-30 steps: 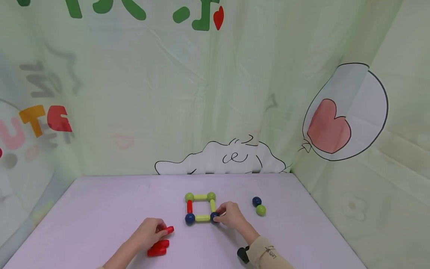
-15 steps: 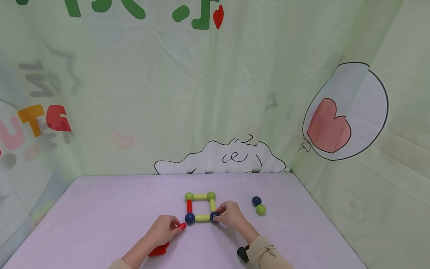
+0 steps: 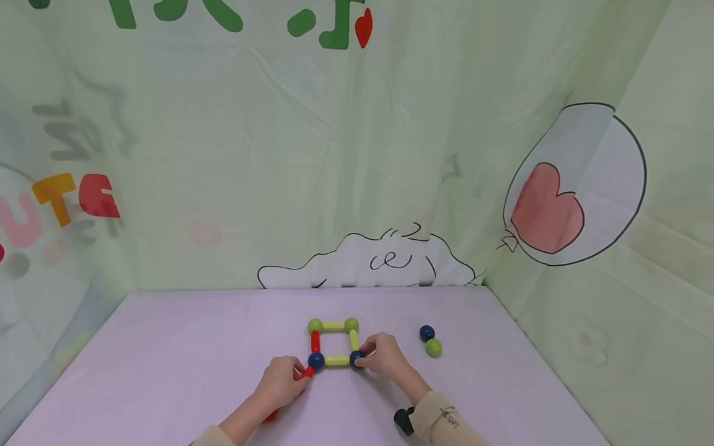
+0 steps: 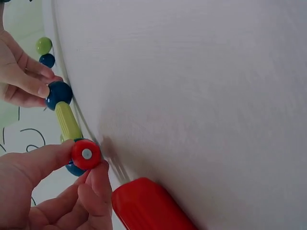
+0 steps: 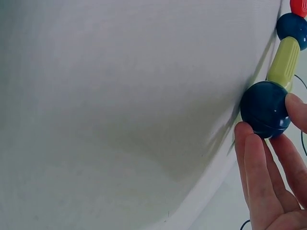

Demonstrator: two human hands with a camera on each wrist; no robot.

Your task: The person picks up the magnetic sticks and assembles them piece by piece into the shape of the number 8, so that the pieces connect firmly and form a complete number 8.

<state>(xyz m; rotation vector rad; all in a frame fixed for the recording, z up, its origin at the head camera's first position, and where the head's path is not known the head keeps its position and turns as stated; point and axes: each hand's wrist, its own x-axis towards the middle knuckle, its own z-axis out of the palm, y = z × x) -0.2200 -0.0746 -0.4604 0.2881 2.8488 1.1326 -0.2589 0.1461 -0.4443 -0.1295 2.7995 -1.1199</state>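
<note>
A square of magnetic rods and balls lies mid-table in the head view. Its far corners are green balls, the left one joined by a yellow rod to the right one. My left hand pinches a red rod between thumb and fingers. The rod's far end meets the near-left blue ball. My right hand holds the near-right blue ball by its fingertips. A yellow rod joins these two blue balls. The square's left side is another red rod.
Right of the square sit a loose blue ball and a green ball, side by side. Spare red rods lie under my left forearm, mostly hidden in the head view. A printed curtain hangs behind the table.
My left hand has carried the red rod rightward from beside the spare red rods to the near-left blue ball. My right hand has kept its place on the near-right ball.
</note>
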